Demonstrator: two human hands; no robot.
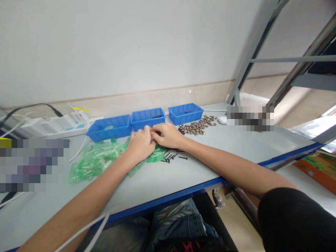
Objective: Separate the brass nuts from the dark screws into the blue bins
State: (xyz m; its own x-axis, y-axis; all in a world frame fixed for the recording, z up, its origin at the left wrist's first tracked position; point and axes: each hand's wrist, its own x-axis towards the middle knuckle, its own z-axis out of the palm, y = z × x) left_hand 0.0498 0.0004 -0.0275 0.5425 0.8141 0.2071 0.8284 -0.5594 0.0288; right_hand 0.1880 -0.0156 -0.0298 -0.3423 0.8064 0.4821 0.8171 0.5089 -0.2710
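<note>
My left hand [141, 142] and my right hand [167, 135] meet at the middle of the table, fingers closed and touching. What they pinch is too small and hidden to make out. Beneath and beside them lie green plastic bags [98, 159], spread mostly to the left. Dark screws [170, 155] lie loose below my right hand. Behind the hands stand three blue bins: the left one [110, 130] with a bit of green inside, the middle one [148, 118] with a few dark pieces, the right one [186, 113] with something small. A pile of shiny metal parts [198, 126] lies right of my right hand.
A white power strip [65, 128] with plugs and cables is at the back left. A small white case [222, 120] lies right of the metal parts. Blurred-out objects sit at far left and back right. A grey metal frame [244, 66] rises at the right; the table has a blue edge [168, 199].
</note>
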